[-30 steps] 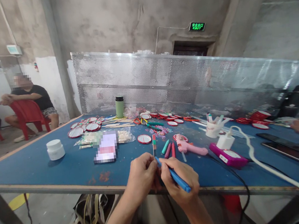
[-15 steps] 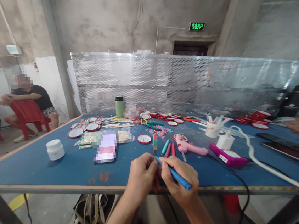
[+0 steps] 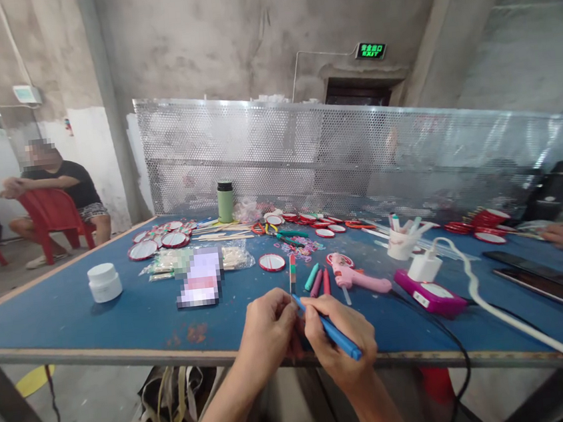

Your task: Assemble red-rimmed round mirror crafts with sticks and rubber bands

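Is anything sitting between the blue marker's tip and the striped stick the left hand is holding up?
Nothing visible does. The right hand grips the blue marker, and its tip meets the lower part of the striped stick pinched upright by the left hand. The loose markers and pink glue gun lie farther back on the table.

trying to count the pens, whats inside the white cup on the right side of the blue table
The white cup holds several marker pens standing upright, with teal, pink and white tops above the rim. Its wall hides their lower parts, so an exact count is not possible.
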